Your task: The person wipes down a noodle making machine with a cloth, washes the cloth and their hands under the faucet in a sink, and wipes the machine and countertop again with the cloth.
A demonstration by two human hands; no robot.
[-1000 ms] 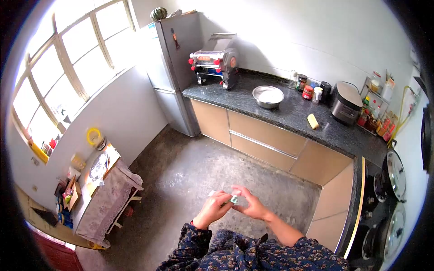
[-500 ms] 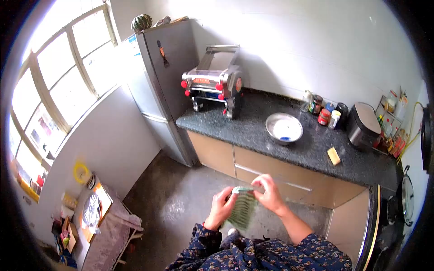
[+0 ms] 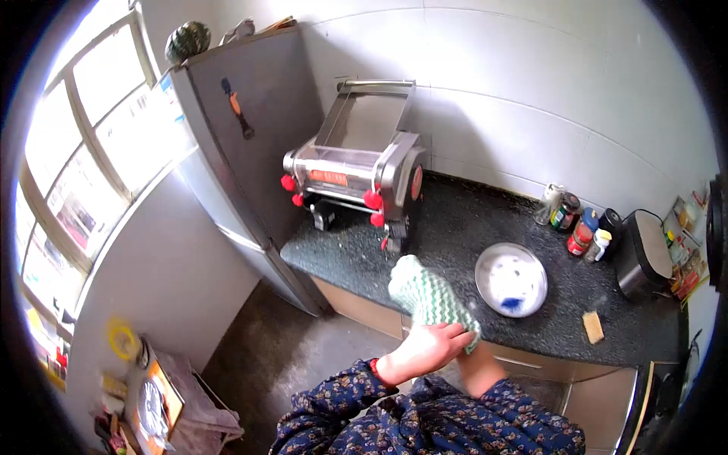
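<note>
A green and white zigzag-patterned cloth mitt (image 3: 434,294) covers my right hand, hiding its fingers and palm. The bare right forearm comes out below the cuff, and the covered hand points up and left over the front edge of the counter. My left hand (image 3: 427,350) reaches across and is closed on the mitt's cuff at the right wrist. Right of the mitt stands a metal basin (image 3: 547,282) with whitish suds and something blue in it. Behind the mitt is a steel pasta machine (image 3: 349,163) with red knobs.
On the dark counter (image 3: 455,220) lie a yellow sponge (image 3: 593,327) and several jars (image 3: 580,231) near a steel bin-like container (image 3: 643,254). A grey fridge (image 3: 258,136) stands left. At lower left is a small table with a covered plate (image 3: 154,406).
The mitt was held between both hands lower down, over the floor; now it is on my right hand. My left hand has crossed to its cuff. The view has moved closer to the counter.
</note>
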